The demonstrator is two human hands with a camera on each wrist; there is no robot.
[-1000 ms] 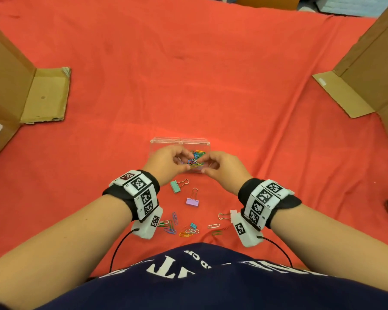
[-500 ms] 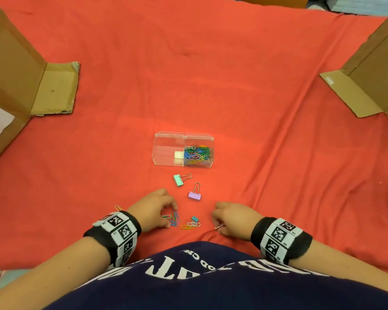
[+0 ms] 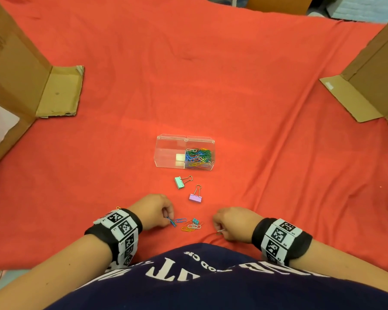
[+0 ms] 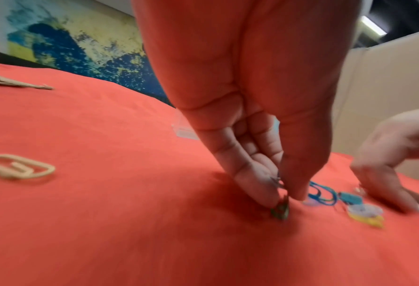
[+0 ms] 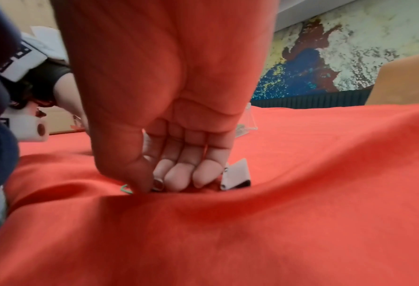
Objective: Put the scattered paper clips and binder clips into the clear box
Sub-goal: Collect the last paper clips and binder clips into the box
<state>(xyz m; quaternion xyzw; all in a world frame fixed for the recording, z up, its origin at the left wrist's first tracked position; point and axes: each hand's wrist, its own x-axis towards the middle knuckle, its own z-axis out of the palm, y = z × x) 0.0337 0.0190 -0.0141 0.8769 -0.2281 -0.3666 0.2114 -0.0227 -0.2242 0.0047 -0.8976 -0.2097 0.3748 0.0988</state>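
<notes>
A: Nearest: navy shirt (image 3: 202, 280) with white lettering, upside down, unreadable. Hands?

B: Left hand (image 3: 154, 211) pinches a blue paper clip (image 3: 172, 221) off the red cloth (image 3: 211, 86). Right hand (image 3: 232, 224) curls round a silver paper clip (image 3: 220, 230).

A: Between them?

B: Small heap of coloured paper clips (image 3: 192, 225). Farther out, a lilac binder clip (image 3: 195, 197), then a mint binder clip (image 3: 179, 182).

A: The container?

B: Clear plastic two-compartment box (image 3: 169, 154) beyond; right compartment holds mixed paper clips (image 3: 199, 156), left only a white label.

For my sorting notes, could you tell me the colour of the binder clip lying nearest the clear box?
Mint green binder clip, clearest in the head view.
</notes>
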